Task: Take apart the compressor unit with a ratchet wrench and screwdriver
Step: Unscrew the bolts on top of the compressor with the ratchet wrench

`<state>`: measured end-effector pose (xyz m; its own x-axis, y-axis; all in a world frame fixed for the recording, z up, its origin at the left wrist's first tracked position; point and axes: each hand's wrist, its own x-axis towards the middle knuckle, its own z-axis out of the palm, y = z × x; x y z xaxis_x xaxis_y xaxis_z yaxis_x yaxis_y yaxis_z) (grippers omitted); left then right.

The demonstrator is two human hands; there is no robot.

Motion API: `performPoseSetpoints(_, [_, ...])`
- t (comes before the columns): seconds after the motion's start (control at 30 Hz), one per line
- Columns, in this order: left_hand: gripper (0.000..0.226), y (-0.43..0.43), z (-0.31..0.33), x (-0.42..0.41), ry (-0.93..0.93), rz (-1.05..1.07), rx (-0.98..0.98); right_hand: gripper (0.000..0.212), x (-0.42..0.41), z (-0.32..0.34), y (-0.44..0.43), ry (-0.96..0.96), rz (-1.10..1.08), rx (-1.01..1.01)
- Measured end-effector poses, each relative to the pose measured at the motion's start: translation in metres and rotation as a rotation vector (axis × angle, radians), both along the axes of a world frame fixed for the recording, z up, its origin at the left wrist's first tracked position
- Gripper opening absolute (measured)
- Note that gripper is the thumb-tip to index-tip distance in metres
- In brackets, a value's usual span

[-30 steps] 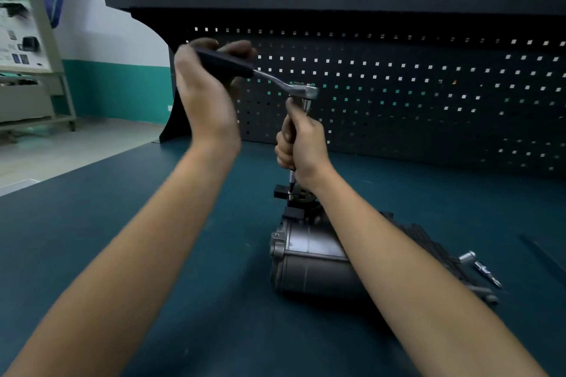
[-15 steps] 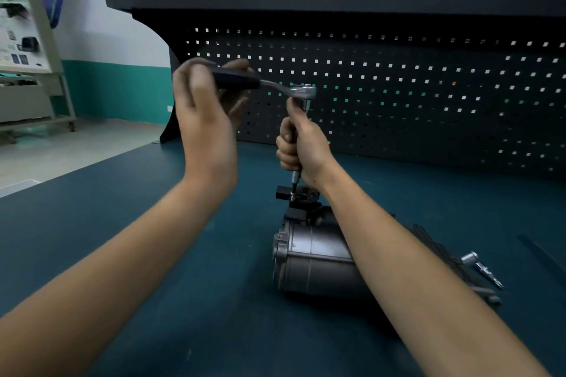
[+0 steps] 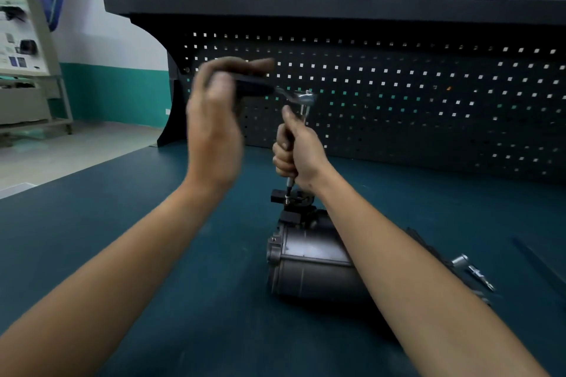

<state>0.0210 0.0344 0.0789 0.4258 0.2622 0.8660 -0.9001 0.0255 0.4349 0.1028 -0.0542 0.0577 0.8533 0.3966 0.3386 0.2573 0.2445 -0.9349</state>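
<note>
The grey metal compressor unit (image 3: 309,257) lies on its side on the blue-green bench, its black fitting (image 3: 292,197) pointing away from me. A ratchet wrench (image 3: 301,98) stands above that fitting on a long upright extension bar whose tip sits on a bolt there. My left hand (image 3: 214,128), blurred, holds the wrench's black handle, which sticks out to the left. My right hand (image 3: 295,153) grips the extension bar in a fist just below the ratchet head.
A loose socket bit or screwdriver piece (image 3: 471,269) lies on the bench (image 3: 128,242) right of the compressor. A black pegboard (image 3: 428,107) with a shelf on top closes the back. A display stand (image 3: 24,49) is at the far left, off the bench.
My left hand has swung the wrench handle toward me, from pointing back-left to nearer left. My right hand stays on the extension bar; the compressor has not moved.
</note>
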Motion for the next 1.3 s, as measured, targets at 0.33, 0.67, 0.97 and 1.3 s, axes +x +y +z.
performPoseSetpoints(0.33, [0.035,0.037,0.034,0.098,0.782,-0.393,-0.302,0.053,-0.005,0.003,-0.005,0.015,0.077,-0.049])
performPoseSetpoints(0.67, [0.032,0.023,0.008,0.018,0.280,-0.463,-0.575,0.053,-0.004,0.003,-0.002,-0.038,0.005,-0.078])
performPoseSetpoints(0.97, [0.019,-0.025,-0.018,-0.024,-0.363,0.452,0.509,0.043,-0.012,-0.003,-0.003,-0.079,-0.057,-0.070])
performPoseSetpoints(1.3, [0.035,0.038,0.020,0.042,0.362,-0.480,-0.403,0.051,-0.009,0.000,-0.007,0.009,0.076,-0.035])
